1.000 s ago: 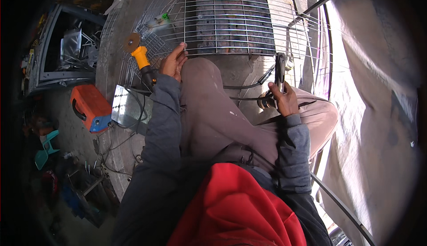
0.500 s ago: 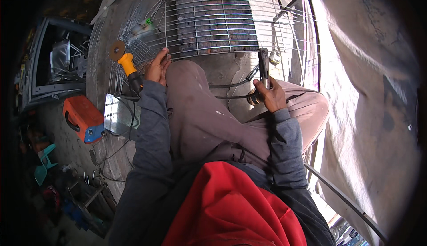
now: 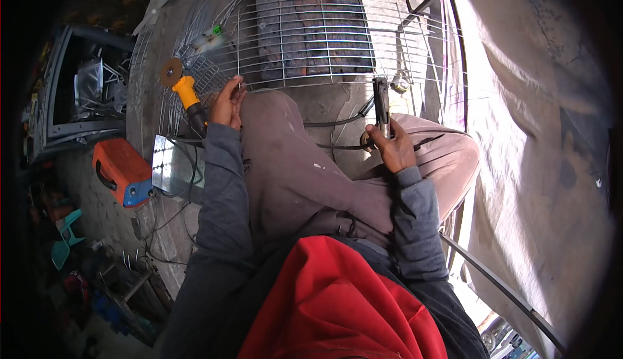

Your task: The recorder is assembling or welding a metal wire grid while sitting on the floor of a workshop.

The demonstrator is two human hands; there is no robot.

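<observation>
A wire grid (image 3: pixel 328 40) of thin metal rods spans the far side of my legs, over a dark board. My left hand (image 3: pixel 227 105) is closed on the grid's near left corner, fingertips pinching the rod end. In my right hand (image 3: pixel 392 143) is a pair of locking pliers (image 3: pixel 381 103), gripped by the handles and pointing away from me. The pliers' jaws are at the grid's near edge, toward its right part; whether they clamp a rod, I cannot tell.
Beside my left hand lies a yellow angle grinder (image 3: pixel 188 99) with a brown disc. An orange and blue machine (image 3: pixel 122 172) stands at the left near a shiny metal sheet (image 3: pixel 170 164) and cables. More loose mesh and rods lie far left. A pale cloth sheet (image 3: pixel 519 164) hangs at the right.
The wire grid has shifted slightly toward me. Both hands moved with it: the left a little nearer, the right slightly nearer and to the left with the pliers.
</observation>
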